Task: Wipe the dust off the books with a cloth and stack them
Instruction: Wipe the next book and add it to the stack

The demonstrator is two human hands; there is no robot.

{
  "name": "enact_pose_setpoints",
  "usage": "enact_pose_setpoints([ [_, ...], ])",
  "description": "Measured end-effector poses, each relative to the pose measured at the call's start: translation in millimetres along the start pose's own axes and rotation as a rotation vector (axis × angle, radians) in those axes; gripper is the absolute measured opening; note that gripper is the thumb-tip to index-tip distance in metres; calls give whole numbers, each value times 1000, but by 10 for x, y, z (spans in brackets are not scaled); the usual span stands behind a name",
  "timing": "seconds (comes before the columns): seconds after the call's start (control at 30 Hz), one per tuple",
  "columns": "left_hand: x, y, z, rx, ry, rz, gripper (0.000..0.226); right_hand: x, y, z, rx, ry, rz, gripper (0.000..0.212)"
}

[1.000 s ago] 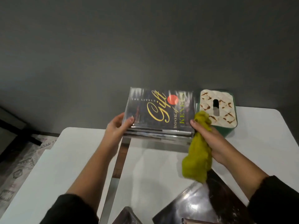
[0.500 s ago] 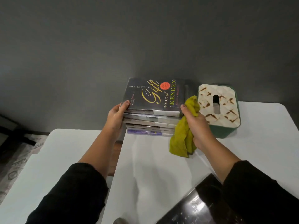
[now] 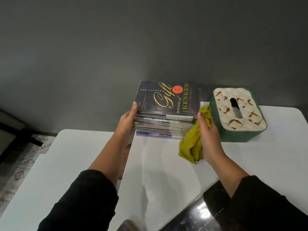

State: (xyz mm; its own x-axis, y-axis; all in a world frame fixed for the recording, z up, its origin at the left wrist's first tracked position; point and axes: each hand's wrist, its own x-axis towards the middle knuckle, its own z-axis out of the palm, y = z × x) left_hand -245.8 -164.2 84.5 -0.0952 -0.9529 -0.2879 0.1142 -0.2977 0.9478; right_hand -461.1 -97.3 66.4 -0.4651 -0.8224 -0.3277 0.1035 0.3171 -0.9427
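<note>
Book stack [image 3: 165, 125] at frame centre, on white table [image 3: 166, 172], dark KenKen book [image 3: 168, 99] on top. Left hand [image 3: 127, 121] flat against its left edge; right hand [image 3: 207, 134] presses the right edge with the yellow-green cloth [image 3: 191, 145] bunched in its palm — likely squaring the pile. Tissue box [image 3: 238, 114] just right.

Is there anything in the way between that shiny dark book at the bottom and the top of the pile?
Nothing visible blocks it. The white table between the dark book and the stack of books is bare, and the stack's top cover is free. The left hand and right hand, holding the yellow cloth, only press its sides.
</note>
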Motion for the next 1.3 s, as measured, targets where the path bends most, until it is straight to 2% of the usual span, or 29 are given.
enact_pose_setpoints([
  [0.1, -68, -57, -46, -79, -6, 12, 48, -72, 138, -105, -1, 12, 60, 19],
  [0.17, -142, -198, -119, -25, 25, 45, 36, -113, 255, -174, -64, 20, 19, 17],
  [0.23, -181, -361, -219, 111, 18, 88, 18, -143, 340, -213, -159, 12, -20, 31],
  [0.37, -137, -475, -255, 247, 45, 136, 35, -115, 402, -251, -320, -31, -73, 33],
  [0.53, -90, -515, -199, 303, 125, 135, 31, -95, 375, -199, -407, -1, -177, 41],
  [0.63, -66, -508, -180, 352, 143, 129, 31, -71, 377, -176, -408, 36, -228, 38],
  [0.73, -72, -513, -146, 419, 143, 144, 32, -73, 393, -182, -404, 65, -256, 36],
  [1.03, -119, -493, -115, 393, 123, 148, 34, -38, 513, -136, -546, 83, -332, 45],
  [1.17, -105, -486, -147, 390, 107, 157, 27, -58, 541, -104, -566, 85, -350, 48],
  [1.3, -63, -451, -165, 544, 138, 198, 20, -47, 550, -108, -561, 118, -356, 42],
])
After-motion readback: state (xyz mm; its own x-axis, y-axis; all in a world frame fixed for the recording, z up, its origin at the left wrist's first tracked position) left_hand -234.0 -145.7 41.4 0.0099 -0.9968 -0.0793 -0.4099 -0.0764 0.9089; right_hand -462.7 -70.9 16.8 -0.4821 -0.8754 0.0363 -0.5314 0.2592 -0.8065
